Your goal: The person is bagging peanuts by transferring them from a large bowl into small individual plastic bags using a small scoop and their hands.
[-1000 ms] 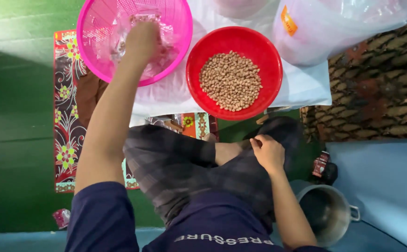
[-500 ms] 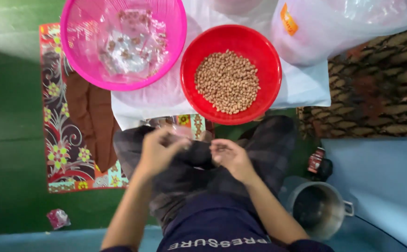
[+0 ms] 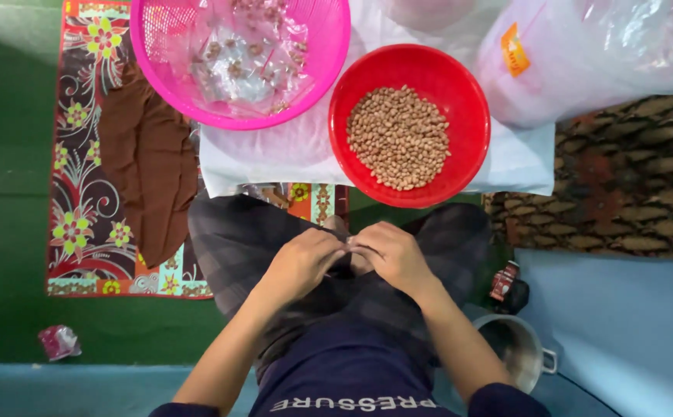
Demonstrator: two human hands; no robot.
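Both hands, left hand [image 3: 299, 261] and right hand [image 3: 389, 255], pinched together on something tiny, unseen, probably light, fingertip-held.

You were sitting on the floor of a home. A flower-patterned mat [image 3: 89, 193] lay over a green floor [image 3: 5, 232], with a brown woven rug [image 3: 630, 185] to one side. Household plastic ware stood before you: a red bowl [image 3: 471, 127] of peanuts [image 3: 398, 137] and a pink basket [image 3: 329, 54]. A metal pot [image 3: 518, 351] sat beside you against a blue surface [image 3: 630, 332].
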